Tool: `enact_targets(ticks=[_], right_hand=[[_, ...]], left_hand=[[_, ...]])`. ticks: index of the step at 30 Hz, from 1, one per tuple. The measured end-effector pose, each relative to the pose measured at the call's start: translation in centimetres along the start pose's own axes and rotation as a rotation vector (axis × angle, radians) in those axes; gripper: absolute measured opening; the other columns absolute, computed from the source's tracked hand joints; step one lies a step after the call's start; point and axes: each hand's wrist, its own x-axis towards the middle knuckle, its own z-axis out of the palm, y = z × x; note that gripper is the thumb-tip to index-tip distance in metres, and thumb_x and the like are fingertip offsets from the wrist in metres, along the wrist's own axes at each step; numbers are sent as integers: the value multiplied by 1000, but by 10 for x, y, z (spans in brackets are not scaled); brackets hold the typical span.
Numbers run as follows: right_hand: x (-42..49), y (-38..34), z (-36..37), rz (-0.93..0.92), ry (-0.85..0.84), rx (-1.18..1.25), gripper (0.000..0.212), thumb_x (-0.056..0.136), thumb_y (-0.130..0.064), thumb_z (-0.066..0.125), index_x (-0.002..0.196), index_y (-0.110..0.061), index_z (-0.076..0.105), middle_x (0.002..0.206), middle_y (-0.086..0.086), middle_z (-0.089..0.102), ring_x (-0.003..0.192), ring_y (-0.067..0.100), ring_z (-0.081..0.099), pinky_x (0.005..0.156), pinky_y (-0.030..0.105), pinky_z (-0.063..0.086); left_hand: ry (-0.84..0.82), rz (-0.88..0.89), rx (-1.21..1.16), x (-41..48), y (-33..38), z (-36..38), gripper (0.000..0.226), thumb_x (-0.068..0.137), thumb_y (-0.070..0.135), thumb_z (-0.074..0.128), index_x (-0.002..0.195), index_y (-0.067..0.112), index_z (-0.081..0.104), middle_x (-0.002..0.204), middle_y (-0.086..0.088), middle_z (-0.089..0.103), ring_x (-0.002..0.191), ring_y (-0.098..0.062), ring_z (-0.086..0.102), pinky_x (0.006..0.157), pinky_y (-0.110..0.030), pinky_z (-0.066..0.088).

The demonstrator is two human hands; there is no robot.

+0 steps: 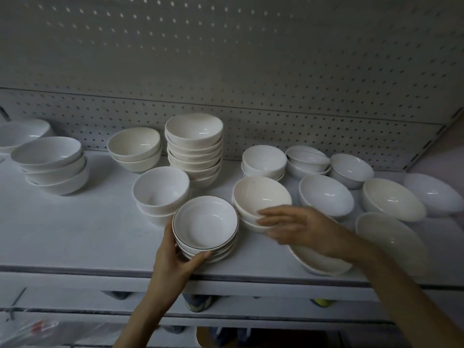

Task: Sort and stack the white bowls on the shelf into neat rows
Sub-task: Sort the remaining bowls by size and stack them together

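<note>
Many white bowls stand on a white shelf (pixel 75 237). My left hand (pixel 173 257) grips a short stack of dark-rimmed shallow bowls (pixel 206 222) near the shelf's front edge. My right hand (pixel 293 227), blurred, is spread with straight fingers beside a cream bowl stack (pixel 261 197), fingertips at its front rim. Under my right wrist lies a wide shallow bowl (pixel 324 262), partly hidden. A tall stack of cream bowls (pixel 194 146) stands at the back centre, with a deeper white pair (pixel 160 189) in front of it.
More stacks stand at the left (pixel 52 164) and back (pixel 135 149). Single bowls and low stacks crowd the right side (pixel 326 194), (pixel 393 199). A pegboard wall (pixel 226 59) backs the shelf. Lower shelves run below the front edge.
</note>
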Motion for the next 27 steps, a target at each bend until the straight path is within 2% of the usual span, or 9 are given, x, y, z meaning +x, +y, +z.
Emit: enact_targets(ticks=[4,7,10,12,14,19,23,25,27], right_hand=[[14,-10,-50,-137,431,-114,24,83,-3,63,99,-21,62,86,-14,72,82,0,66,72,15,51],[36,4,-87,-126,610,-489,23,87,-16,64,109,-22,62,109,-8,64,93,3,58,78,15,43],[62,27,-115,-1,602,-673,41,89,-19,63,128,-12,54,132,2,55,120,17,50,95,20,35],[78,38,-127,71,572,-763,44,89,-22,62,131,-12,52,137,6,52,126,25,47,105,35,35],[88,45,-136,117,574,-834,40,90,-23,60,129,-13,54,134,8,55,122,28,49,102,44,39],[97,51,-146,163,615,-867,24,86,-22,66,108,-12,65,113,9,65,106,30,57,83,36,44],[98,47,-148,148,664,-753,6,82,-15,71,87,-12,68,96,10,69,94,28,62,83,38,49],[96,45,-148,139,680,-757,7,82,-13,70,88,-12,68,96,8,69,93,25,62,78,33,46],[94,45,-148,137,702,-769,10,83,-14,69,92,-12,69,97,6,68,94,24,61,75,30,42]], left_hand=[[9,23,18,2,-3,1,72,54,48,71,112,74,37,116,44,52,112,17,49,90,-4,42],[1,26,3,2,-2,2,73,53,48,72,112,74,37,118,42,51,114,15,49,92,-6,42],[-20,22,-3,1,0,3,76,53,51,75,114,72,36,124,38,50,120,10,47,99,-14,41],[-17,20,7,1,1,3,79,51,52,75,120,64,37,128,32,50,122,7,47,102,-20,41],[-5,14,27,0,1,2,84,49,57,77,123,55,37,131,25,48,122,7,46,104,-25,40],[38,26,57,-1,1,0,82,44,78,74,116,69,37,132,22,45,122,7,45,100,-15,40],[70,68,104,-1,3,2,83,47,61,76,119,69,35,126,32,38,121,10,41,96,-8,41],[69,68,93,-2,4,2,85,46,59,77,121,66,36,127,30,37,121,12,41,94,-6,42],[62,52,72,-2,4,2,95,43,66,79,127,50,39,133,22,36,121,11,42,92,-6,43]])
